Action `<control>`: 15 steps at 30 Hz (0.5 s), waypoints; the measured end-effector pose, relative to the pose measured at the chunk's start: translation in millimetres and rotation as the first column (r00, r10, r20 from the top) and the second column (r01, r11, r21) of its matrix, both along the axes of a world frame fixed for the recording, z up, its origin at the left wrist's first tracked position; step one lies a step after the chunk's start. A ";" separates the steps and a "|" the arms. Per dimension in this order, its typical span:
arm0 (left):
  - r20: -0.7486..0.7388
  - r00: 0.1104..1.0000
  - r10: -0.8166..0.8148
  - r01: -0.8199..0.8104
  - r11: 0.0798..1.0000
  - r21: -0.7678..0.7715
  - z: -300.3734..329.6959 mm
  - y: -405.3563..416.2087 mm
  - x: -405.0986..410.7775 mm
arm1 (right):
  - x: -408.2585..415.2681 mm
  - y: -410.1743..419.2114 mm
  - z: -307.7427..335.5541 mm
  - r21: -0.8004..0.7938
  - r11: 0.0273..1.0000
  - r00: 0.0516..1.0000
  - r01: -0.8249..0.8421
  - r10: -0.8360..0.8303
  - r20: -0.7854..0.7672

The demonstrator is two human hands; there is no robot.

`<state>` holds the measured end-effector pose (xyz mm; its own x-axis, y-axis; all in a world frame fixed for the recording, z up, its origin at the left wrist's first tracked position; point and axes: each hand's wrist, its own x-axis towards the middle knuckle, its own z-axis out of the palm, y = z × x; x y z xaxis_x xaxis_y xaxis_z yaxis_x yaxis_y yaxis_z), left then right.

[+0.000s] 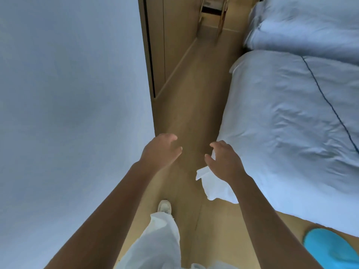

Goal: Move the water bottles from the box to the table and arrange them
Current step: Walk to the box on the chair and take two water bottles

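While no bottles or box show, I hold my left hand (pixel 162 150) loosely spread, empty. Beside it my right hand (pixel 223 162) grips a crumpled white cloth (pixel 215 186); I should drop it before lifting.

Water bottles and box: out of view.
Wooden furniture (pixel 212 8): pale upright legs at top centre of the frame, cropped by the top edge; table or chair, cannot tell.
Left hand (pixel 159 152): centre of the frame, fingers loosely curled, holding nothing.
Right hand (pixel 223 162): centre of the frame, gripping a white cloth (pixel 215 185).
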<state>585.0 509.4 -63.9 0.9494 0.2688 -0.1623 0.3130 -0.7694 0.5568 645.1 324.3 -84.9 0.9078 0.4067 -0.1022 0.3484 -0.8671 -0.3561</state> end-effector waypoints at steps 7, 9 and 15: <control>0.008 0.993 -0.122 0.121 0.992 0.039 4.1 55.0 135.5 | 112.6 48.8 7.9 -0.016 0.998 0.998 0.067 -0.067 0.017; -0.004 0.986 -0.167 0.167 0.983 0.072 4.9 71.5 169.8 | 140.7 63.5 9.3 -0.023 0.997 0.997 0.080 -0.079 0.016; -0.008 0.973 -0.232 0.232 0.968 0.096 1.8 105.6 265.5 | 226.8 92.5 4.8 -0.035 0.989 0.990 0.141 -0.141 0.006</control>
<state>850.4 615.0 -62.1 0.9882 0.0555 -0.1431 0.1181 -0.8704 0.4780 871.9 416.9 -80.1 0.9563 0.2706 -0.1111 0.2227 -0.9198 -0.3232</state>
